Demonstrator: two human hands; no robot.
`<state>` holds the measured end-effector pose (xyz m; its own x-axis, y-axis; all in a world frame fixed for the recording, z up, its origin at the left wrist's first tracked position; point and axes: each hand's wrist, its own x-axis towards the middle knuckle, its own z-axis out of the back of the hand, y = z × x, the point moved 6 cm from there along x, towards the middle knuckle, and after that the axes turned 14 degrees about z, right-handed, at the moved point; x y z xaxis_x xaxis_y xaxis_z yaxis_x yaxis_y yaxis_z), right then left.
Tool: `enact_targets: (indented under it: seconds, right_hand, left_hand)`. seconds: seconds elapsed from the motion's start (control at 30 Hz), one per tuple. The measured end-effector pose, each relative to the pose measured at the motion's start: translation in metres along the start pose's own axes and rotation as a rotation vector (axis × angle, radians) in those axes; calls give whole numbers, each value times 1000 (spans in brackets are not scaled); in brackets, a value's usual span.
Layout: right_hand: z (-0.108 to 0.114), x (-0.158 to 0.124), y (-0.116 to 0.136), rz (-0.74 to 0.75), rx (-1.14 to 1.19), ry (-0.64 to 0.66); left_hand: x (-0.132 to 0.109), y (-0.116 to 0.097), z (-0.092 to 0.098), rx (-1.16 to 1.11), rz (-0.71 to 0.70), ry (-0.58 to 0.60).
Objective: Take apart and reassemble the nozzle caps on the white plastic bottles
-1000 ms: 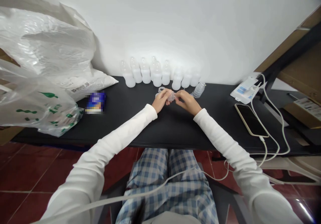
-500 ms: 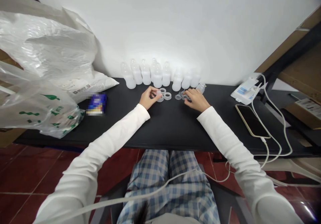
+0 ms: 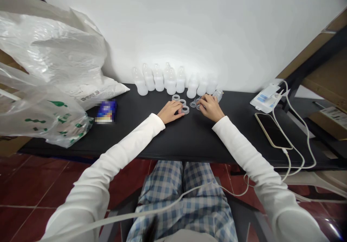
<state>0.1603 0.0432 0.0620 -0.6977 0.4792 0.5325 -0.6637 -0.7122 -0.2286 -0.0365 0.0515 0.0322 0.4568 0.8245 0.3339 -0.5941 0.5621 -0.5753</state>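
Observation:
My left hand [image 3: 169, 111] rests low on the black table [image 3: 184, 137], its fingertips pinching a clear plastic ring [image 3: 185, 109]. Two more clear rings [image 3: 176, 97] lie just behind it. My right hand [image 3: 210, 107] is curled over small clear teat-like pieces [image 3: 193, 104], fingers closed on one of them. A clear bottle [image 3: 218, 95] lies on its side just beyond the right hand. Behind both hands a row of several translucent white bottles [image 3: 170, 81] stands against the wall.
Large plastic bags [image 3: 46, 72] fill the table's left end, with a small blue packet [image 3: 106, 111] beside them. On the right lie a phone [image 3: 272, 130] on a white cable [image 3: 300, 140] and a white charger pack [image 3: 264, 98]. A wooden shelf frame [image 3: 320, 54] stands at far right.
The hands, joined over one piece a second ago, have parted. The left hand went left, then came back right to a ring; the right hand settled on the small clear pieces.

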Motion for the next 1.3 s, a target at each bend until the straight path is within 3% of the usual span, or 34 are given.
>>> enact_targets:
  seconds: [0.17,0.3,0.5,0.63,0.73,0.9,1.0,1.07,1.2,1.3]
  right_hand:
    - [3,1,3,-19,41,-53]
    - [2,1,5,-7,39,-62]
    - [-1,2,5,-13,57,-41]
    - [0,2,6,-9,51,-43]
    - [1,2,7,8,31,-59]
    - [2,2,9,6,29,-75]
    - [2,3,9,3,40,-86]
    - [2,3,8,-1,35,-93]
    - [3,2,6,-9,24,-104]
    - [4,2,7,-12,52,-114]
  left_hand:
    - [1,-8,5,133,68,-107]
    - [9,-16,-3,134,64,-152]
    - [14,3,-15,174,156,-163]
    - [11,9,-7,176,189,-180]
    - [15,14,6,94,245,-261]
    - [33,55,33,-160,517,-598]
    - [50,82,32,-283,694,-621]
    - [61,91,29,-311,740,-595]
    - [74,94,28,-311,730,-553]
    - [65,84,35,-310,605,-605]
